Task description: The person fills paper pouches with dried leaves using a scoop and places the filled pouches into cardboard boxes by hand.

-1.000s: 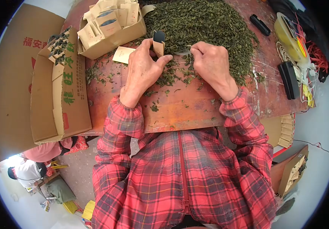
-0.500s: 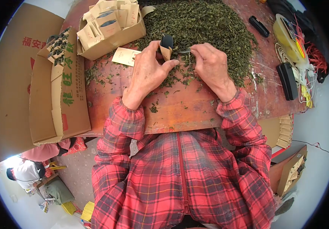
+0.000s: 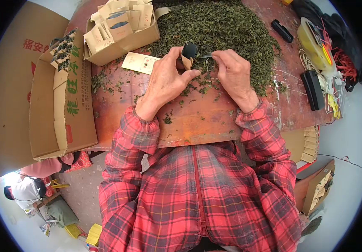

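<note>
I have the left hand [image 3: 166, 80] curled round a small tan paper pouch with a dark lining [image 3: 187, 63], thumb low on the near side; its other fingertips are partly hidden, so I cannot tell how hard they press. The pouch stands roughly upright by the near edge of the heap of dark green dried leaves [image 3: 218, 29], its mouth gaping. I judge it very light, with thin walls that crease easily, so I would take it low by its side edges and leave the mouth unpinched. The right hand [image 3: 234, 73] pinches one end of a slim greyish tool [image 3: 206, 55] between thumb and fingertips, the other end towards the pouch; I cannot tell whether they touch. The tool looks smooth, perhaps slippery, best held well back from its tip. The leaves look dry and crumbly, so I would press them gently. A flat printed tan packet [image 3: 140, 62] lies on the worn red-brown wooden table [image 3: 206, 122] beside the left hand, easiest, I think, to lift by a corner
</note>
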{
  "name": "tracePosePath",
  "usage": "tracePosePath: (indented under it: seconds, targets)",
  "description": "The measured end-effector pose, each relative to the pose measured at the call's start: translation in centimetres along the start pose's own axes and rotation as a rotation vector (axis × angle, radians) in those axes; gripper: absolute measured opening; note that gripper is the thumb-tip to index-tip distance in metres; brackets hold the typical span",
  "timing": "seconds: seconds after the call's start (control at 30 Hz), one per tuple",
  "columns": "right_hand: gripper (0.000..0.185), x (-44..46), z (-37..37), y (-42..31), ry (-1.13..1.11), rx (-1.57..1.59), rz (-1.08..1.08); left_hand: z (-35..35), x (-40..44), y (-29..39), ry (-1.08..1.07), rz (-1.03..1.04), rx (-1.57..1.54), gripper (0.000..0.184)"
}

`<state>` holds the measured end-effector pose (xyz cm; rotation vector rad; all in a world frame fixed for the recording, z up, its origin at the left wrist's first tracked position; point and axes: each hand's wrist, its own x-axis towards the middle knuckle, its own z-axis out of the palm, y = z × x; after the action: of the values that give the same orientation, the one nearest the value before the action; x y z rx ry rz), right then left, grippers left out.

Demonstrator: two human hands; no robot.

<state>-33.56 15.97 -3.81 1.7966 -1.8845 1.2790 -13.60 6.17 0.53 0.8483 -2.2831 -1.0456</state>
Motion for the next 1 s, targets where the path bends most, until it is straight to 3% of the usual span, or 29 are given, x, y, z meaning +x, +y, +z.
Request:
tracePosePath:
  seconds: [0.43, 0.53, 0.73, 1.0]
  targets:
    - [0.011, -0.2, 0.3, -0.1, 0.006, 0.090, 0.095, 0.2, -0.1, -0.3, -0.050, 0.029, -0.074, 0.048]
    - [0.011, -0.4, 0.4, 0.1, 0.008, 0.110, 0.114, 0.5, -0.2, -1.1, -0.022, 0.105, -0.090, 0.055]
    - [0.011, -0.1, 0.0, -0.1, 0.020, 0.118, 0.131, -0.2, -0.3, -0.2, 0.029, 0.015, -0.050, 0.053]
    - [0.012, 0.5, -0.6, -0.1, 0.039, 0.103, 0.125, 0.6, -0.3, -1.4, 0.119, 0.086, -0.011, 0.049]
